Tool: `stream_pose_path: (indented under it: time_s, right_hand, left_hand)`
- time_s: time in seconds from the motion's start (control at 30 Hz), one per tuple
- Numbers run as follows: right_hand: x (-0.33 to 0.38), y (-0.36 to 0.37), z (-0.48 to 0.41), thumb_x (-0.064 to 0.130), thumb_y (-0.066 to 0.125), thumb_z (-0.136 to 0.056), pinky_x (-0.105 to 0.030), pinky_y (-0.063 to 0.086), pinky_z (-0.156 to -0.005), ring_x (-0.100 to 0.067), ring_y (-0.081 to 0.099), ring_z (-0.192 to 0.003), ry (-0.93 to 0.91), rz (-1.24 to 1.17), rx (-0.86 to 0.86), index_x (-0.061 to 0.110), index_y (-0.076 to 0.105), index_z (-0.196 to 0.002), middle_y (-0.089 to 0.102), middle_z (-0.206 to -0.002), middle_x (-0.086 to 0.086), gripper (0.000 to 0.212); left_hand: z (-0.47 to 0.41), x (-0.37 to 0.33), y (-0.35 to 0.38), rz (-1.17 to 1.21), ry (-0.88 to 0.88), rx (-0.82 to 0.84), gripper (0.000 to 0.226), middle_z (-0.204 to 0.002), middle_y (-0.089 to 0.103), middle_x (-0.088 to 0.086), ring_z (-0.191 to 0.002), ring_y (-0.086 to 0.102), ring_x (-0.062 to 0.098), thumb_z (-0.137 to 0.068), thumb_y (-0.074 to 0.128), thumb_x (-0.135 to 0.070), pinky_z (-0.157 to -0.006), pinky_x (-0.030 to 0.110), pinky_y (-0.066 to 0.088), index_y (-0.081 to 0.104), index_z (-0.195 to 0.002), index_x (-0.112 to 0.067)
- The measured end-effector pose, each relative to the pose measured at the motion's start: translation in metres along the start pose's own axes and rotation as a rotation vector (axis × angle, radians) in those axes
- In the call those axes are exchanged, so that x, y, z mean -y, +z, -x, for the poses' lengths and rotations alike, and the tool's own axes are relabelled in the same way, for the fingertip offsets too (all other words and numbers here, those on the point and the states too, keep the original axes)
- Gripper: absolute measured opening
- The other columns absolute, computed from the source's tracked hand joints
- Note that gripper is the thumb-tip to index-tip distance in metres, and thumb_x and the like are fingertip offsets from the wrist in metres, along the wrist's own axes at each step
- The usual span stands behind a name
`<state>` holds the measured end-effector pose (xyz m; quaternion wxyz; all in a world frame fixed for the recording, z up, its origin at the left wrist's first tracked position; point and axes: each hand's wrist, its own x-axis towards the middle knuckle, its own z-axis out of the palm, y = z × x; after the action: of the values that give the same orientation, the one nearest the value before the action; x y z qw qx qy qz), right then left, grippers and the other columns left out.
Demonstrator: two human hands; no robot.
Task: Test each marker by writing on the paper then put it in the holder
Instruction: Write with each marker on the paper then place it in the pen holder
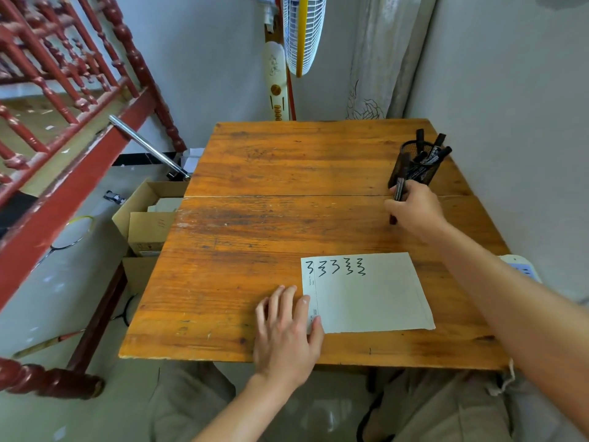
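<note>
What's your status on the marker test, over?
Left hand flat on paper, left edge. Right hand grips marker beside holder. Five test marks written. Nothing blocking holder.

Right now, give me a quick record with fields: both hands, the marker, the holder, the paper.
left hand: flat, fingers resting on the left edge of the paper
right hand: grips a black marker beside the holder
marker: outside the holder, lower end near the table; cap cannot be told
holder: black mesh cup, far right of the table, several other markers inside
paper: five black squiggles along its top
</note>
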<state>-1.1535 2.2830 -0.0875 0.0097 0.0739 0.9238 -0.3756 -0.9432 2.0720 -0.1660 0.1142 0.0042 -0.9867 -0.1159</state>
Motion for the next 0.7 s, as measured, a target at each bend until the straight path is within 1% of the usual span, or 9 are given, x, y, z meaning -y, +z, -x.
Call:
stream_pose_path:
  time_s: [0.03,0.07,0.1,0.2,0.33,0.47,0.57,0.63,0.7]
  right_hand:
    - [0.005,-0.005,0.014,0.017,0.061,-0.086,-0.035,0.056,-0.062,-0.022,0.066,-0.077,0.016,-0.174,0.01,0.015,0.063,-0.105,0.068,-0.095,-0.01,0.02]
    - [0.01,-0.01,0.03,0.012,0.06,-0.086,-0.029,0.053,-0.053,-0.02,0.067,-0.071,0.036,-0.327,0.039,0.013,0.064,-0.101,0.069,-0.093,-0.012,0.016]
    - [0.013,-0.013,0.048,0.009,0.059,-0.087,-0.025,0.048,-0.047,-0.019,0.068,-0.067,0.051,-0.44,0.084,0.012,0.065,-0.099,0.07,-0.09,-0.013,0.014]
    - [0.01,-0.016,0.103,0.01,0.06,-0.091,-0.027,0.044,-0.049,-0.017,0.07,-0.065,0.086,-0.606,0.223,0.007,0.064,-0.098,0.072,-0.087,-0.014,0.009]
    - [-0.007,-0.002,0.159,0.025,0.064,-0.092,-0.026,0.046,-0.051,-0.014,0.068,-0.067,0.197,-0.698,0.362,0.004,0.069,-0.097,0.074,-0.088,-0.01,0.022]
    - [-0.025,0.017,0.186,0.033,0.071,-0.083,-0.022,0.043,-0.049,-0.012,0.052,-0.054,0.292,-0.754,0.4,0.005,0.07,-0.097,0.062,-0.07,-0.006,0.031]
    - [-0.029,0.027,0.196,0.03,0.076,-0.08,-0.021,0.038,-0.047,-0.012,0.048,-0.053,0.289,-0.795,0.411,0.009,0.069,-0.099,0.059,-0.067,-0.005,0.029]
    - [-0.027,0.032,0.199,0.026,0.077,-0.08,-0.021,0.038,-0.046,-0.012,0.049,-0.056,0.283,-0.816,0.422,0.01,0.067,-0.1,0.061,-0.068,-0.002,0.027]
    - [-0.024,0.034,0.201,0.027,0.074,-0.082,-0.02,0.037,-0.047,-0.011,0.05,-0.057,0.269,-0.815,0.45,0.009,0.067,-0.1,0.064,-0.066,0.001,0.026]
  left_hand:
    - [0.0,0.0,0.0,0.009,0.005,-0.006,0.04,-0.122,0.059,0.009,-0.12,0.048,0.028,-0.089,0.04,-0.041,-0.097,0.051,0.039,0.062,-0.109,-0.016]
    - [0.0,0.001,-0.001,0.023,0.012,-0.011,0.04,-0.122,0.059,0.009,-0.12,0.048,0.028,-0.089,0.039,-0.042,-0.097,0.05,0.039,0.062,-0.108,-0.016]
    - [0.0,0.001,-0.001,0.038,0.019,-0.017,0.04,-0.122,0.059,0.009,-0.12,0.047,0.028,-0.089,0.039,-0.042,-0.097,0.049,0.039,0.062,-0.108,-0.016]
    - [0.002,0.004,-0.002,0.089,0.039,-0.031,0.038,-0.123,0.056,0.007,-0.12,0.046,0.026,-0.09,0.04,-0.042,-0.097,0.046,0.039,0.061,-0.108,-0.017]
    - [0.006,0.007,-0.002,0.236,0.066,-0.076,0.036,-0.116,0.059,0.002,-0.116,0.046,0.019,-0.09,0.043,-0.041,-0.093,0.043,0.044,0.064,-0.104,-0.016]
    - [0.016,0.003,-0.011,0.359,0.167,-0.145,0.033,-0.104,0.063,-0.004,-0.107,0.049,0.011,-0.09,0.047,-0.041,-0.089,0.032,0.043,0.065,-0.102,-0.016]
    - [0.024,-0.005,-0.016,0.393,0.239,-0.142,0.037,-0.101,0.063,-0.006,-0.102,0.049,0.007,-0.089,0.05,-0.047,-0.086,0.024,0.038,0.065,-0.104,-0.017]
    - [0.025,-0.01,-0.018,0.404,0.251,-0.134,0.038,-0.098,0.065,-0.007,-0.098,0.048,0.004,-0.089,0.05,-0.048,-0.081,0.023,0.041,0.066,-0.104,-0.017]
    - [0.025,-0.012,-0.019,0.42,0.259,-0.141,0.034,-0.092,0.066,-0.006,-0.092,0.048,0.002,-0.088,0.051,-0.044,-0.074,0.024,0.046,0.067,-0.101,-0.016]
